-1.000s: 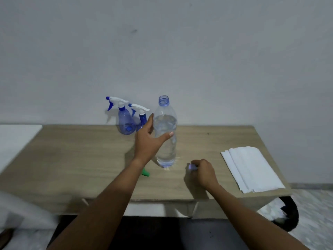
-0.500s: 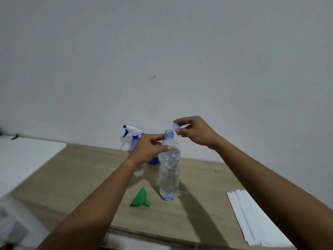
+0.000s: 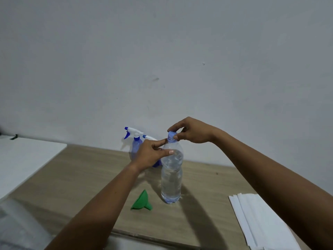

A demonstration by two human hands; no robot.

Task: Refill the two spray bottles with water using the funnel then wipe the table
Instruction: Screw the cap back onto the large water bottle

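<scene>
A clear water bottle [image 3: 171,179] stands upright on the wooden table [image 3: 90,177], partly filled. My left hand [image 3: 153,154] grips its shoulder. My right hand [image 3: 191,132] pinches the blue cap [image 3: 171,134], which sits on the bottle's neck. Two blue spray bottles with white triggers stand behind by the wall: one [image 3: 135,141] is in plain sight, the other [image 3: 150,138] is mostly hidden by my left hand. A green funnel [image 3: 142,201] lies on its side on the table, left of the water bottle's base.
A stack of white paper towels [image 3: 257,222] lies at the table's right front. A white surface [image 3: 23,159] adjoins the table on the left. A plain wall rises just behind the table.
My right hand picked the blue cap off the table, lifted it over the bottle and has now set it on the neck. My left hand kept its hold on the bottle.
</scene>
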